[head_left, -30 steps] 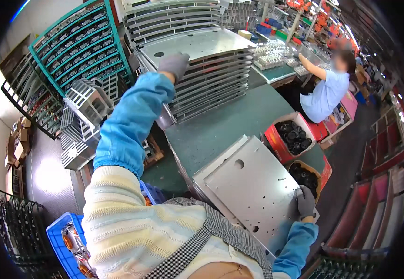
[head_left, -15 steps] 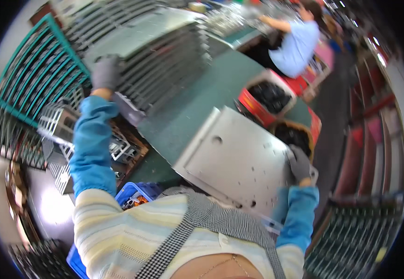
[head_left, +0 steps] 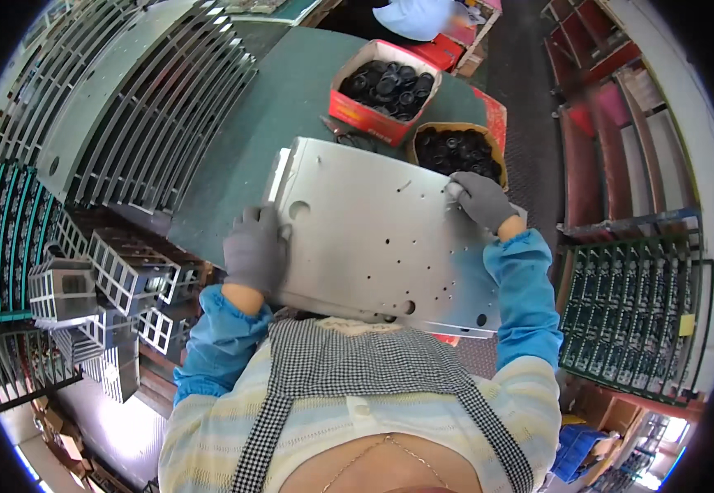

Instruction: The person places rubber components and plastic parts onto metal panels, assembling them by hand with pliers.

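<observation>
Lying between both hands (head_left: 256,249) is a metal panel (head_left: 344,246).

- Head camera — a wide fisheye, upright, straight edges bending toward a dark round rim.
- It looks down from the wearer's head, apron (head_left: 365,361) nearest, metal plate (head_left: 344,226) close beyond.

On my screen's right, I saw reddish-brown shelving (head_left: 583,168) near a pale wall (head_left: 686,99), with dark floor (head_left: 529,115) beside it. Lower left, bright light (head_left: 122,415) glared off shiny flooring (head_left: 150,427).
</observation>
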Tool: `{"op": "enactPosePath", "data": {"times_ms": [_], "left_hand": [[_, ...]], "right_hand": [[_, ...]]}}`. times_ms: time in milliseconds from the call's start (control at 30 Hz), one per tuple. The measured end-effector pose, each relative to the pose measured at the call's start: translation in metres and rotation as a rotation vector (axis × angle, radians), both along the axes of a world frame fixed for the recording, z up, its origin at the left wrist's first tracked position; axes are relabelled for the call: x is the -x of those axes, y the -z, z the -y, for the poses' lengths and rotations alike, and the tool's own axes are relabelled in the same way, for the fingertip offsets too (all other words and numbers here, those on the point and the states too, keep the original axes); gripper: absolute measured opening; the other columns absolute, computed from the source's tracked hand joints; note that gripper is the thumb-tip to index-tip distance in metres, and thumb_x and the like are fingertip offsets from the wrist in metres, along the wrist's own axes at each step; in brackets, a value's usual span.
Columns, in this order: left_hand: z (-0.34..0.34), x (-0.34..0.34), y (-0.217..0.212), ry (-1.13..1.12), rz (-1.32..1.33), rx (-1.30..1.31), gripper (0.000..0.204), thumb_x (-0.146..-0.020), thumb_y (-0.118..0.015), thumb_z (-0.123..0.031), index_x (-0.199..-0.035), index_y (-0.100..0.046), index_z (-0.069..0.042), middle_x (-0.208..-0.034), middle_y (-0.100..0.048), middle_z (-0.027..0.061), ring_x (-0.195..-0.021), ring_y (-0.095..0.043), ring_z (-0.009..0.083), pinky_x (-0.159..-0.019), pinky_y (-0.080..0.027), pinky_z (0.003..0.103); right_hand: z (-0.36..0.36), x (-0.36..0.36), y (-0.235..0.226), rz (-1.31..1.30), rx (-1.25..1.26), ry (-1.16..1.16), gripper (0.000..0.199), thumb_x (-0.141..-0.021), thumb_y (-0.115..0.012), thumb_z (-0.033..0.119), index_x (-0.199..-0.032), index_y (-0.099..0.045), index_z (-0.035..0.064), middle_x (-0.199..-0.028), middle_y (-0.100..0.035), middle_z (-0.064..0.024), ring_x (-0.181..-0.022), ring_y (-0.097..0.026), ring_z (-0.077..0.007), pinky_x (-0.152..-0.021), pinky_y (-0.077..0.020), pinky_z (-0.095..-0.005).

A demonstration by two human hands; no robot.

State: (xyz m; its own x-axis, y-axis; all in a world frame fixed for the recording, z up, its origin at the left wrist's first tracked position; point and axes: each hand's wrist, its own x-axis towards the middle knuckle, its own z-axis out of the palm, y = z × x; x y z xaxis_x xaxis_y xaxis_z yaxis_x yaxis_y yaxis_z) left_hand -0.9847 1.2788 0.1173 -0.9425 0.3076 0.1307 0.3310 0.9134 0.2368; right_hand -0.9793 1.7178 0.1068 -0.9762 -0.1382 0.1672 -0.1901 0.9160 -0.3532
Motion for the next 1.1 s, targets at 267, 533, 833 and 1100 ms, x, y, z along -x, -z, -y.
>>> {"op": "enactPosePath", "data": {"times_ms": [267,533,833,1100], "left_hand": [[-0.003,0.006,0.027,-0.149,0.013,-0.095,0.044,-0.091,-0.062,-0.033,-0.123,-0.054,-0.005,-0.091,-0.067,0.0204,-0.074,-0.068,0.0397,-0.064,-0.055,0.051],[-0.01,0.007,0.025,-0.234,0.152,-0.115,0.053,-0.093,-0.059,-0.054,-0.118,-0.055,-0.007,-0.093,-0.069,0.0212,-0.074,-0.069,0.0396,-0.062,-0.055,0.051],[-0.011,0.009,0.03,-0.185,0.174,-0.107,0.053,-0.095,-0.058,-0.051,-0.123,-0.055,-0.006,-0.082,-0.07,0.0225,-0.07,-0.067,0.0439,-0.061,-0.052,0.054],[-0.008,0.012,0.031,-0.103,0.174,-0.264,0.05,-0.097,-0.057,-0.036,-0.136,-0.05,-0.007,-0.1,-0.068,0.0291,-0.09,-0.065,0.0493,-0.077,-0.052,0.058]], "right_hand": [[0.062,0.199,-0.021,0.186,-0.052,-0.054,0.032,-0.094,-0.061,0.036,-0.11,-0.069,0.01,-0.103,-0.071,-0.0161,-0.1,-0.066,-0.0373,-0.087,-0.0516,-0.0469],[0.095,0.284,0.072,0.395,-0.335,0.101,0.025,-0.094,-0.056,0.02,-0.108,-0.071,0.0063,-0.113,-0.07,-0.0206,-0.113,-0.065,-0.0379,-0.098,-0.0499,-0.0466],[0.082,0.219,0.009,-0.108,0.137,-0.065,0.023,-0.088,-0.067,0.026,-0.105,-0.073,0.012,-0.105,-0.07,-0.0163,-0.1,-0.066,-0.0362,-0.086,-0.0515,-0.0478],[0.183,0.065,-0.026,0.102,0.575,-0.654,0.016,-0.084,-0.07,0.018,-0.092,-0.066,0.0048,-0.09,-0.064,-0.0113,-0.086,-0.064,-0.0295,-0.08,-0.0524,-0.0394]]}}
